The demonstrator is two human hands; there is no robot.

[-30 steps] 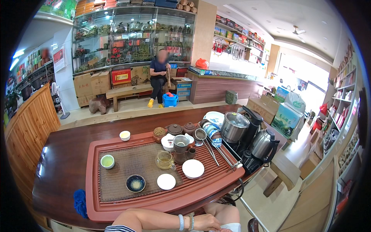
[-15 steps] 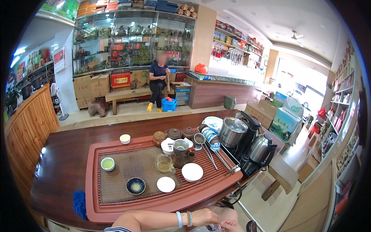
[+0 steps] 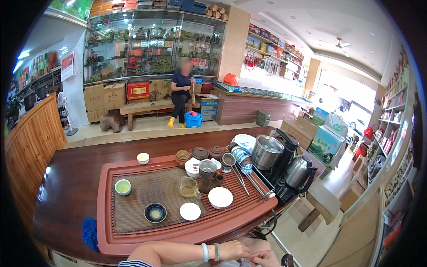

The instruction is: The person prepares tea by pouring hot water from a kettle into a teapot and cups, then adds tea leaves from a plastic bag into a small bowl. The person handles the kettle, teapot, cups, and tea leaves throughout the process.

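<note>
Down at the bottom edge, the left hand (image 3: 233, 250), two bracelets on its wrist, lies across the lap with its fingers curled inward, and the right hand (image 3: 266, 258) meets it fingertip to fingertip; whether they pinch anything between them cannot be told, the spot is too small and half cut off. Both hands sit below the near rim of the dark wooden table (image 3: 66, 187), touching nothing on it. Just above them runs the front wall of the reddish tea tray (image 3: 105, 213). On its woven mat, closest to the hands, a white saucer (image 3: 190, 211) lies flat beside a dark blue cup (image 3: 155, 212), with a wider white bowl (image 3: 220, 197) just to the right. Further in stand a glass pitcher (image 3: 188, 187) of pale tea and a brown clay pot stand (image 3: 208, 175), touching side by side. A white cup of green tea (image 3: 122, 187) sits well apart at the tray's left. Off the tray's right end, a steel pot (image 3: 266, 152) and a steel kettle (image 3: 298, 171) rest on a black stove. A blue cloth (image 3: 90, 232) lies on the near left corner of the table.
</note>
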